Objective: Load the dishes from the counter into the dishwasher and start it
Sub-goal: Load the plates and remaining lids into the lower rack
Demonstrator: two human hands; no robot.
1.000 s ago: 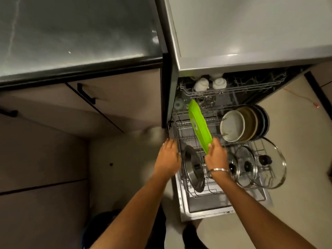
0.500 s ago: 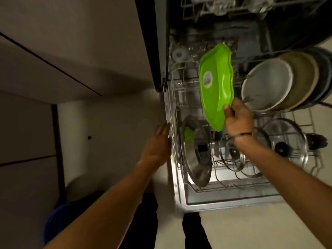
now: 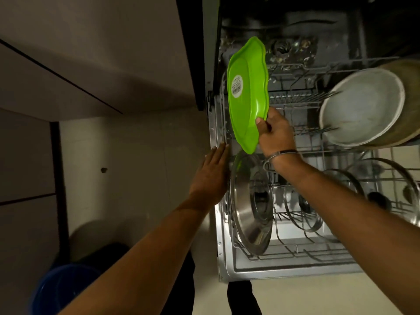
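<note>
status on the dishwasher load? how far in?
Done: lower rack already holds a steel lid, glass lids and stacked plates. In hand: right hand grips the green plate above the rack; left hand rests on the rack's edge. Left: slot plate, close, start.

The only printed item is a round white sticker (image 3: 237, 86) on the underside of the green plate (image 3: 247, 94) I hold in my right hand (image 3: 273, 133); it bears a barcode and fine print, too small to read.

Home kitchen, open dishwasher (image 3: 284, 267), cabinet fronts (image 3: 91, 53)
</note>
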